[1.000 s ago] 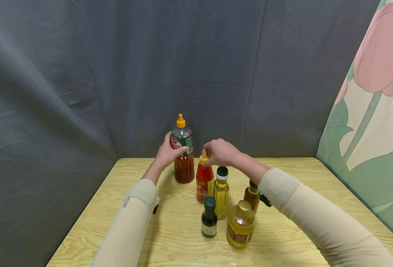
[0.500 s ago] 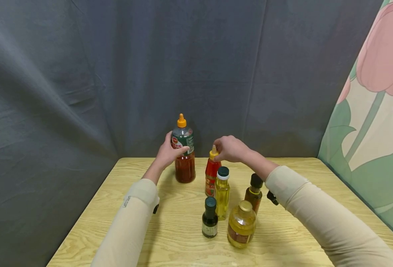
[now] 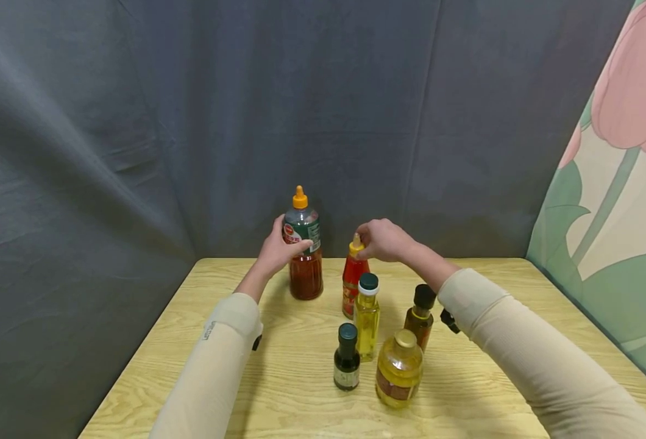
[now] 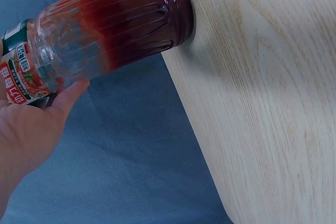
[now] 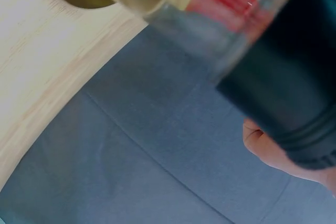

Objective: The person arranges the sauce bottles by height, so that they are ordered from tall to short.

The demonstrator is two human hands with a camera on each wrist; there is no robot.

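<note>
My left hand (image 3: 279, 249) holds a large squeeze bottle of red sauce (image 3: 306, 274) around its green label, the thumb across the front. This bottle has an orange nozzle cap and stands upright at the back of the table. In the left wrist view, its base (image 4: 178, 9) meets the tabletop. My right hand (image 3: 387, 239) pinches the yellow cap of a smaller red sauce bottle (image 3: 354, 274). A yellow oil bottle (image 3: 367, 326) partly hides that bottle's lower part. The right wrist view shows part of the right hand (image 5: 278, 156) behind a large black cap (image 5: 294, 77).
In front stand a small dark bottle (image 3: 347, 363) and a round, gold-capped bottle (image 3: 398, 375) of yellow liquid. A black-capped brown bottle (image 3: 418, 323) stands close to the right forearm. A grey curtain (image 3: 356, 122) hangs behind the wooden table (image 3: 191, 366).
My right hand has moved the smaller red sauce bottle to the right and toward the back, partly behind the oil bottle. The left hand keeps its hold on the large bottle.
</note>
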